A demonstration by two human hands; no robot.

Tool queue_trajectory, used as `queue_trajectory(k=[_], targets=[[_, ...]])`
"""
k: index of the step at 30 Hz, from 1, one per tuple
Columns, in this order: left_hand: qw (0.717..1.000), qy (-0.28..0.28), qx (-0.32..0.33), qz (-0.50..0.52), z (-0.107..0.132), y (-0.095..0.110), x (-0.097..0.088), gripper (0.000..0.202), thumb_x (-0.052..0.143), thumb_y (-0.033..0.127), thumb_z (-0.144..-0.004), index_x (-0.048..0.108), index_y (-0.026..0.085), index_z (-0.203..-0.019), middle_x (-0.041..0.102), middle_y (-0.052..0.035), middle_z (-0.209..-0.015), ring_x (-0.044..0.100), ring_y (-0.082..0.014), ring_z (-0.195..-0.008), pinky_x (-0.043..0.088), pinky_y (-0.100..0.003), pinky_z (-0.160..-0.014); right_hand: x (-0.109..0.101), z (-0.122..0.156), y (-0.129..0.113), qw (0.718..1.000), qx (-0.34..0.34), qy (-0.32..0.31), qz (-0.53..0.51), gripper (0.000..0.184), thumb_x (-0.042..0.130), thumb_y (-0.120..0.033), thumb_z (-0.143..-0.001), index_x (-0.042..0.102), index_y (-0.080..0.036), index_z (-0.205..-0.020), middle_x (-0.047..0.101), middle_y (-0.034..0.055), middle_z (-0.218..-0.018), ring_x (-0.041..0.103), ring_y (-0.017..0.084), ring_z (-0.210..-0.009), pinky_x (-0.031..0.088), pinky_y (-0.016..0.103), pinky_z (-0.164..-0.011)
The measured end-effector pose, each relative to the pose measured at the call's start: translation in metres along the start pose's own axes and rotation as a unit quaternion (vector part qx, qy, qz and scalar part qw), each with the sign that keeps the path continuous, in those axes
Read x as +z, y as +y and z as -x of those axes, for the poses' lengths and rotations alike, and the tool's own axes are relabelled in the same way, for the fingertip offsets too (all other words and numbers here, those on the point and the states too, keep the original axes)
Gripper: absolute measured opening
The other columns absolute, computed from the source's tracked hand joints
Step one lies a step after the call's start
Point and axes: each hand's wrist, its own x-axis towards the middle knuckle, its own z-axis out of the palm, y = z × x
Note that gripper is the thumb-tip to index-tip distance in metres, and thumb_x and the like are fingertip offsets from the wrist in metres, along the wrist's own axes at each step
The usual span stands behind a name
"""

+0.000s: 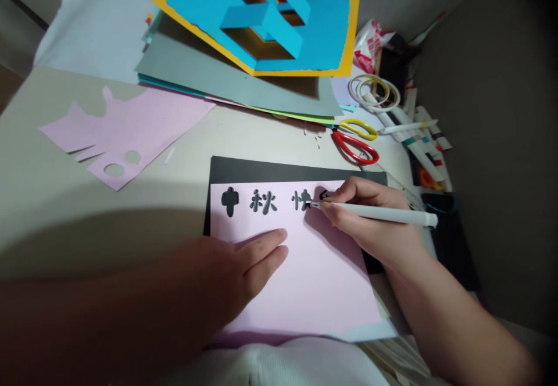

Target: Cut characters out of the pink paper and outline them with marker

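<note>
A pink sheet of paper (pixel 305 281) lies on a black mat (pixel 261 172) in front of me, with dark characters (pixel 264 201) showing along its top edge. My left hand (pixel 226 278) rests flat on the sheet's left part, fingers stretched out. My right hand (pixel 370 217) is closed around a white pen-like tool (pixel 392 215). Its tip touches the sheet just right of the third character.
A cut pink paper scrap (pixel 126 127) lies at the left. A stack of coloured sheets with a blue pop-up card (pixel 261 20) sits at the back. Red and yellow scissors (pixel 357 139), tape rings (pixel 375 89) and several markers (pixel 418 142) lie at the right.
</note>
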Motion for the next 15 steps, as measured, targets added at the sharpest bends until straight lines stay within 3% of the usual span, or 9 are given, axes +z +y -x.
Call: queue_trajectory(k=[7, 15], targets=[[1.000, 0.011, -0.006, -0.003, 0.0034, -0.0005, 0.0037, 0.074, 0.045, 0.010, -0.088, 0.022, 0.020, -0.157, 0.025, -0.0108, -0.164, 0.062, -0.0249, -0.121, 0.052, -0.037, -0.095, 0.0020, 0.0000, 0.0007, 1.000, 0.004, 0.004, -0.026, 0.020, 0.075, -0.019, -0.077, 0.060, -0.025, -0.065, 0.066, 0.0005, -0.065, 0.058, 0.015, -0.058, 0.044, 0.028, -0.050], [1.000, -0.004, -0.002, -0.005, 0.0004, 0.0004, 0.0003, 0.076, 0.040, 0.005, -0.085, 0.020, 0.017, -0.157, 0.023, -0.0113, -0.165, 0.061, -0.0245, -0.121, 0.053, -0.036, -0.090, 0.0033, 0.0003, -0.0009, 1.000, 0.008, 0.004, -0.025, 0.023, 0.074, -0.018, -0.079, 0.058, -0.025, -0.063, 0.064, -0.0004, -0.063, 0.058, 0.015, -0.057, 0.042, 0.028, -0.049]])
